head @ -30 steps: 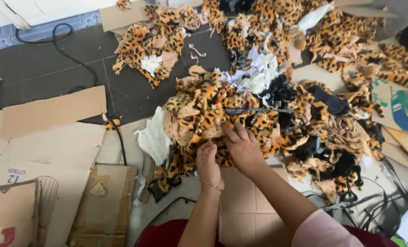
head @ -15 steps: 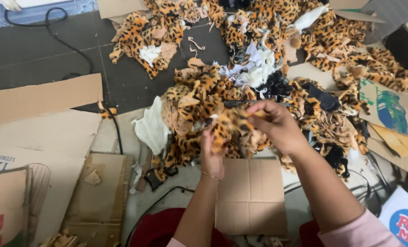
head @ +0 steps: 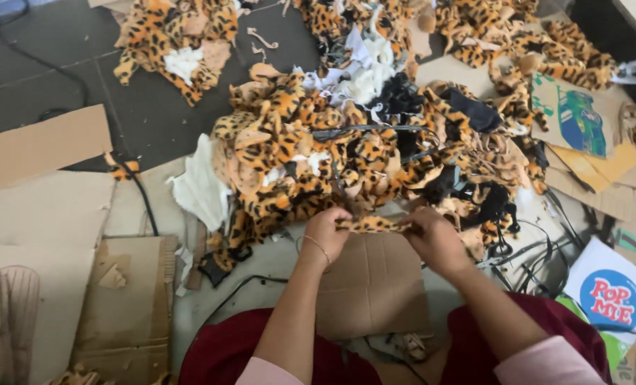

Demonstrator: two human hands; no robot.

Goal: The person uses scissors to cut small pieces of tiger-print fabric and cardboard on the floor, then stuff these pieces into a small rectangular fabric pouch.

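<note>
Flattened cardboard sheets at far left. Left hand pinched shut on one end of a leopard-print fabric strip, stretched level above a cardboard piece. Right hand closed around the other end. Behind, heaped leopard-print scraps.

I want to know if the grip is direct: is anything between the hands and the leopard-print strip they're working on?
Nothing visible. The left hand and right hand pinch the leopard-print strip directly at its two ends, stretched above the cardboard sheet.
</note>
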